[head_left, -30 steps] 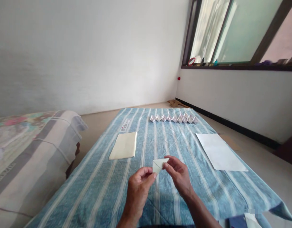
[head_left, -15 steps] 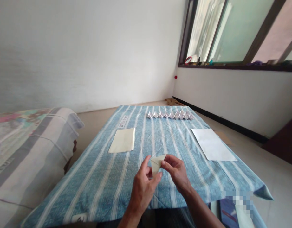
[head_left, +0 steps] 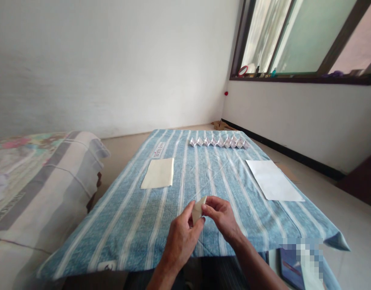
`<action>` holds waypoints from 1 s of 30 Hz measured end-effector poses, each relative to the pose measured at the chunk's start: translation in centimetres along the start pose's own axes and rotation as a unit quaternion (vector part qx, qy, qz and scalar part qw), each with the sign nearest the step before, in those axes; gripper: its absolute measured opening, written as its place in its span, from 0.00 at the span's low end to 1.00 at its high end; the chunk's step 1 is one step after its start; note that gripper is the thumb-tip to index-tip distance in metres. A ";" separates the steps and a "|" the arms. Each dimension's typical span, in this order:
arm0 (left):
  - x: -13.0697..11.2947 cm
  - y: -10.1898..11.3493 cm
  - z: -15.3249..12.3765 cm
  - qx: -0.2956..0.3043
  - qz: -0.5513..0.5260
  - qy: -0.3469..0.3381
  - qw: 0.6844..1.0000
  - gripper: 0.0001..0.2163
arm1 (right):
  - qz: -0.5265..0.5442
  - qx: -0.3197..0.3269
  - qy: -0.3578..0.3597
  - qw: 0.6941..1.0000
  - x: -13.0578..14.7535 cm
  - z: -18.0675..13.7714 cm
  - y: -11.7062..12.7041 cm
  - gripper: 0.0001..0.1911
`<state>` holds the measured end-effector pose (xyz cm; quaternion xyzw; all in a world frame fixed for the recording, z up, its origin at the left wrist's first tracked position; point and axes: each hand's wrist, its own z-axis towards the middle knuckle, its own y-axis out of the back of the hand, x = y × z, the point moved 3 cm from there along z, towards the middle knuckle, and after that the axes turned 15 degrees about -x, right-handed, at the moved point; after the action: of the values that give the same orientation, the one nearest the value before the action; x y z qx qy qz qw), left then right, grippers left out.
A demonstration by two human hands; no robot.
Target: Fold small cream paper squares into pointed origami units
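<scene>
A small folded piece of cream paper (head_left: pixel 197 211) is held between both hands above the near part of the table. My left hand (head_left: pixel 183 233) has its thumb and fingers closed on the paper's left side and lower edge. With thumb and forefinger, my right hand (head_left: pixel 220 215) pinches the upper right corner. Beyond them, to the left, lies a stack of cream paper (head_left: pixel 158 173). A white sheet (head_left: pixel 273 180) lies flat to the right. Several shiny folded paper shapes (head_left: pixel 219 142) stand in a row at the far side.
A blue striped cloth (head_left: pixel 121 225) covers the table. To the left is a bed (head_left: pixel 67 181) with a striped cover. Below the near right edge, a dark flat object (head_left: pixel 291 268) is partly blurred out. A window (head_left: pixel 309 40) is at the back right.
The folded paper has turned and now looks narrower. My left fingers have closed in on it, nearer to my right hand. The view has shifted slightly.
</scene>
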<state>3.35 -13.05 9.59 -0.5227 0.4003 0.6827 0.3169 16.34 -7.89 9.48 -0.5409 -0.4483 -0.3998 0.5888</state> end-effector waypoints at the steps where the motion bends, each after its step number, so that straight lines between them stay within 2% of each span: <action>1: 0.0 0.0 0.0 0.008 -0.001 0.005 1.000 0.24 | -0.001 0.002 0.000 1.000 0.1 -0.1 -0.1 0.15; 5: -0.4 0.1 -0.3 0.069 -0.032 0.039 0.996 0.22 | -0.006 0.009 -0.002 1.000 0.1 -0.3 -0.3 0.16; 7: -0.5 0.2 -0.4 0.075 -0.052 0.064 0.994 0.22 | -0.006 0.006 -0.004 1.000 -0.2 -0.4 -0.3 0.17; 11: 0.0 0.4 -0.4 0.022 -0.067 0.100 0.992 0.26 | -0.005 -0.044 0.004 0.999 -1.3 -0.2 0.2 0.21; 14: 0.5 0.3 -0.2 -0.009 -0.049 0.077 0.996 0.27 | -0.042 -0.094 0.029 0.994 -1.8 -0.1 0.8 0.23; 16: 0.7 0.1 -0.1 -0.020 -0.037 0.057 0.998 0.26 | -0.065 -0.103 0.046 0.991 -1.8 -0.2 1.0 0.20; 21: 0.6 -0.3 -0.1 -0.034 -0.044 0.056 0.997 0.27 | -0.084 -0.066 0.047 0.993 -1.4 -0.7 0.4 0.14; 24: 0.4 -0.5 -0.2 -0.016 -0.075 0.071 0.995 0.28 | -0.036 -0.034 0.016 0.999 -1.2 -0.9 -0.1 0.14; 30: 0.1 -0.2 -0.3 0.004 -0.099 0.108 0.989 0.30 | 0.026 -0.010 -0.023 0.999 -0.9 -1.0 -0.4 0.15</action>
<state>3.62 -13.19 9.45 -0.6290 0.3812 0.5862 0.3397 15.78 -8.96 8.68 -0.5676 -0.4436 -0.3759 0.5829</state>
